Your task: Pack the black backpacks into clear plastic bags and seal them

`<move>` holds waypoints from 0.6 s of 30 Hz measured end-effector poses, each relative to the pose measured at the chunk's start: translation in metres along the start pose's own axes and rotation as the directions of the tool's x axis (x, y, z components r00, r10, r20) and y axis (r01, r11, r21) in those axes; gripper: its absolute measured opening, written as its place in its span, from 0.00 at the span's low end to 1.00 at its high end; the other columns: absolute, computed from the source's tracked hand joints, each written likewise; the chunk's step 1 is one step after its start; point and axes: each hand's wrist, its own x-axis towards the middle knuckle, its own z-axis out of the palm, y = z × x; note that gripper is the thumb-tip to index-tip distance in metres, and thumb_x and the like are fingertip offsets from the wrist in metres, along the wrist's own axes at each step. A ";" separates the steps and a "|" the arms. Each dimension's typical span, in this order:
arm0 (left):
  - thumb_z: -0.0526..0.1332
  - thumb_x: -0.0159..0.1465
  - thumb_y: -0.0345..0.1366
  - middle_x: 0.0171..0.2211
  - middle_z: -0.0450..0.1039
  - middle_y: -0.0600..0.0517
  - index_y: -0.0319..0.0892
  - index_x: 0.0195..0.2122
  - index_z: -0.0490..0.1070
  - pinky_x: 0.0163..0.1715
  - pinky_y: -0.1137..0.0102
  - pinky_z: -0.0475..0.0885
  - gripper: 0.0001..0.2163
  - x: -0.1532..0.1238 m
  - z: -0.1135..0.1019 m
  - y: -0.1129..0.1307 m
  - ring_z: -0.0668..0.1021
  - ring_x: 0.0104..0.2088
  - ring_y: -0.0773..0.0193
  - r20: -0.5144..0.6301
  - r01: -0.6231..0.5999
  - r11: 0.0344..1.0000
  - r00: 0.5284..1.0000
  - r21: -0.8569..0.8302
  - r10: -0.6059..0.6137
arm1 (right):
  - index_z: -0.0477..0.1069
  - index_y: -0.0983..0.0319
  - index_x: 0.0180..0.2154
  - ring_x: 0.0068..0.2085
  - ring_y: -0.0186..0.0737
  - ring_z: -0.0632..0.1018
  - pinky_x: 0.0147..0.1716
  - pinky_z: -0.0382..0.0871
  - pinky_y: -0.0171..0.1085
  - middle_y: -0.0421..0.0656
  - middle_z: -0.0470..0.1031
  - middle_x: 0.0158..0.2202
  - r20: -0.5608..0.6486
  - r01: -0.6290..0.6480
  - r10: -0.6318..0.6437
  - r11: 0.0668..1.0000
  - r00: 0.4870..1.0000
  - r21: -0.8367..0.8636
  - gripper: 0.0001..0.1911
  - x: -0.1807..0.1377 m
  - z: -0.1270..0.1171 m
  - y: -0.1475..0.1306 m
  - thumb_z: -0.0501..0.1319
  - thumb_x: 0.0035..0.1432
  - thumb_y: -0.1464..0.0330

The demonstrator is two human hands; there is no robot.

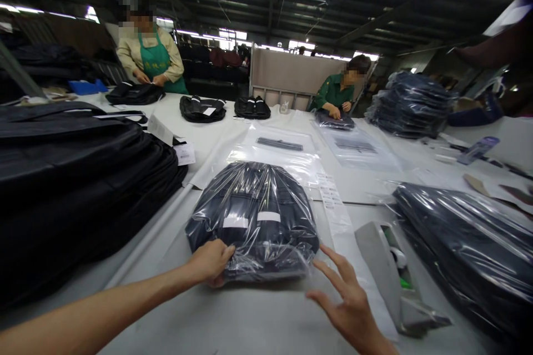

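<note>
A folded dark garment sealed in a clear plastic bag (254,216) lies on the white table (233,321) in front of me. My left hand (210,262) presses on the bag's near left corner, fingers curled against the plastic. My right hand (347,302) hovers just off the bag's near right corner, fingers spread, holding nothing. A grey tape dispenser (391,277) stands right of that hand.
A tall stack of dark garments (79,177) fills the left. Bagged garments (470,249) pile on the right. Empty clear bags (283,150) lie beyond. Two people in green work at the far side, one (152,58) left, one (339,94) right, with folded garments (202,108) between.
</note>
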 end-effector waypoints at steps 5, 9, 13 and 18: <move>0.42 0.65 0.45 0.16 0.73 0.47 0.42 0.16 0.61 0.23 0.71 0.68 0.23 0.001 0.001 -0.002 0.77 0.20 0.58 0.034 0.005 1.000 0.999 -0.021 -0.005 | 0.75 0.61 0.30 0.26 0.39 0.73 0.26 0.68 0.35 0.42 0.71 0.24 0.063 -0.537 0.550 0.776 0.833 0.330 0.15 0.039 0.013 0.018 0.58 0.56 0.57; 0.42 0.65 0.46 0.16 0.73 0.47 0.42 0.16 0.60 0.25 0.71 0.69 0.24 0.003 -0.001 -0.005 0.78 0.21 0.58 0.062 0.005 0.998 0.998 -0.059 -0.002 | 0.74 0.65 0.31 0.18 0.34 0.66 0.16 0.58 0.32 0.37 0.65 0.14 0.187 -0.790 0.784 0.520 0.593 0.326 0.22 0.043 0.031 0.044 0.62 0.47 0.52; 0.42 0.64 0.48 0.17 0.73 0.47 0.42 0.16 0.60 0.22 0.72 0.69 0.24 0.006 -0.001 -0.007 0.77 0.20 0.59 0.124 0.031 0.993 0.992 -0.115 -0.017 | 0.71 0.63 0.30 0.15 0.33 0.63 0.16 0.54 0.31 0.34 0.63 0.11 0.222 -0.862 0.837 0.454 0.499 0.226 0.22 0.030 0.046 0.063 0.64 0.42 0.51; 0.43 0.64 0.47 0.17 0.72 0.46 0.42 0.16 0.59 0.20 0.72 0.70 0.22 0.009 -0.001 -0.009 0.77 0.19 0.60 0.145 0.039 0.987 0.989 -0.155 -0.017 | 0.72 0.65 0.25 0.17 0.32 0.65 0.17 0.56 0.32 0.36 0.65 0.14 0.467 -0.858 0.722 0.464 0.510 0.220 0.22 0.031 0.027 0.081 0.61 0.45 0.51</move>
